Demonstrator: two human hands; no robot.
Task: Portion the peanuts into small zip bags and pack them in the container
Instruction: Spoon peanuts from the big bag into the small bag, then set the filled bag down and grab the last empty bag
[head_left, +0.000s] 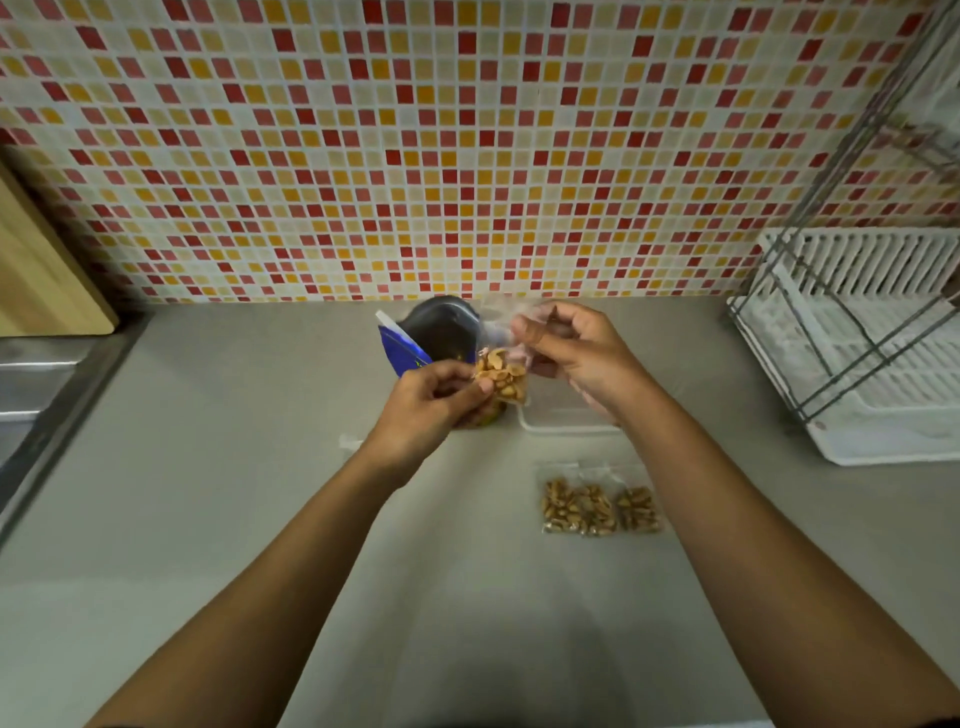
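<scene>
Both hands meet just above the middle of the frame, over the grey desk (208, 467). The left hand (431, 400) has its fingers (480, 387) pinched together on the lower part of a small zip bag (501, 379) filled with peanuts. The right hand (582, 353) holds the clear upper part of the same bag, its fingers closed on the plastic near the top edge; the plastic there is blurred, so the exact grip is hard to make out.

Behind the hands, toward the tiled wall (467, 145), stands a dark rounded object (441, 327) with a blue packet (402, 351) leaning beside it. Under the right hand lies a clear container (566, 418), shallow and pale, resting on the desk.

Lower right of centre, two filled bags (600, 506) of peanuts lie flat on the desk, side by side and touching, well apart from the container.

At the right edge sits a white dish rack (872, 353) with a wire frame. At the left edge are a wooden board (47, 270) and the metal rim of a sink (31, 374).
</scene>
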